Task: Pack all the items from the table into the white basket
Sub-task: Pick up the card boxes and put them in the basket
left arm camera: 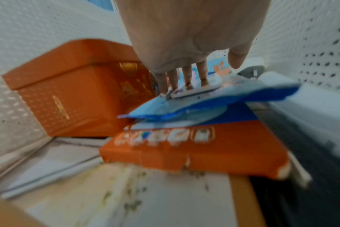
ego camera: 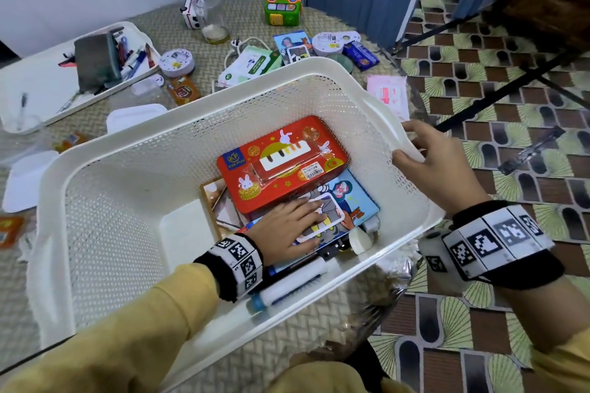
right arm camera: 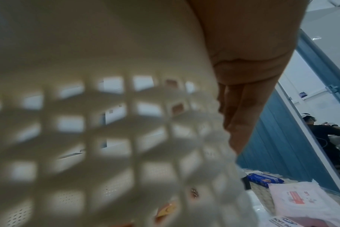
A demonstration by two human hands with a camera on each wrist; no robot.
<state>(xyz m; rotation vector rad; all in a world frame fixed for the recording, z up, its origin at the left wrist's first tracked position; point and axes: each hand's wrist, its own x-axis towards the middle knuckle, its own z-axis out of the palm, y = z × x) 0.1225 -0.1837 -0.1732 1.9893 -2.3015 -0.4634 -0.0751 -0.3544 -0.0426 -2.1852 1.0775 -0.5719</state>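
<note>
Barely started: my left hand [ego camera: 289,223] lies flat on a blue cartoon wipes pack [ego camera: 346,207] in the white perforated plastic basket [ego camera: 127,175], right hand [ego camera: 437,166] grips its rim; most items still on the desk [ego camera: 166,29].

The white basket [ego camera: 376,99], perforated plastic with a smooth rim, sits tilted at the table's near right corner. Inside, against its right wall, a red tin [ego camera: 281,163] with rabbits rests on a blue cartoon wipes pack [ego camera: 351,198] and an orange box [left arm camera: 204,150]. A white marker [ego camera: 293,281] lies along the near wall. On the table beyond lie a green toy [ego camera: 282,10], a white-green wipes pack [ego camera: 252,64] and a pink packet [ego camera: 388,94].
</note>
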